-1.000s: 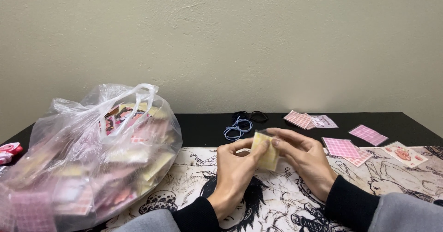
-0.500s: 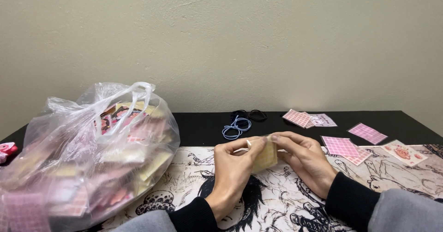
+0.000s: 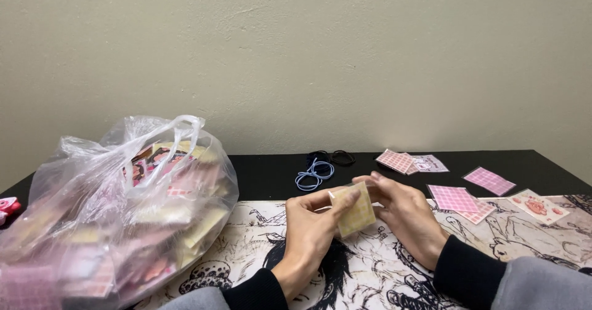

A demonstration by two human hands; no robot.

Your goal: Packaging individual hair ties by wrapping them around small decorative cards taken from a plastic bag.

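Both hands meet over the printed black-and-white mat (image 3: 246,248) on the dark table. My left hand (image 3: 308,230) and my right hand (image 3: 404,214) pinch a small yellow checked square packet (image 3: 353,211) between their fingertips, holding it upright just above the mat. Black sleeves cover both wrists.
A large clear plastic bag (image 3: 117,205) stuffed with pink and yellow packets sits at the left. Blue hair ties (image 3: 313,174) and black hair ties (image 3: 336,157) lie behind the hands. Several pink checked packets (image 3: 456,198) are spread at the right. A red-and-white item (image 3: 6,206) shows at the far left edge.
The hands stay in place; the yellow packet has been turned and tilted between the fingers, its face now more toward me.
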